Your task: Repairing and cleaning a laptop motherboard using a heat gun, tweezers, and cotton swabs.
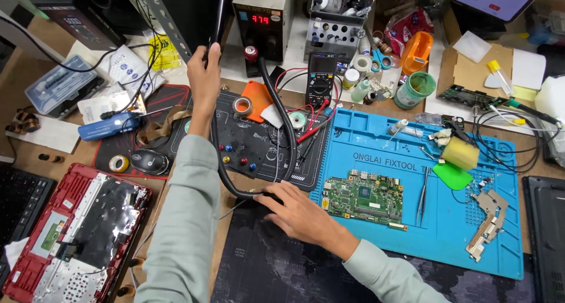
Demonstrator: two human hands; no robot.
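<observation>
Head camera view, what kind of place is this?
Most likely an electronics repair bench: a bare green circuit board lies on a blue work mat, a multimeter stands behind, and an opened red laptop sits at the left.

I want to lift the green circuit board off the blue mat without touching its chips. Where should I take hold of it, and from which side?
Grip the green circuit board by its bare long edges, pinching across its short width. It lies flat on the blue mat, so come from above. The right hand rests just left of it and the tweezers lie close on its right, so the near edge looks freest.
</observation>
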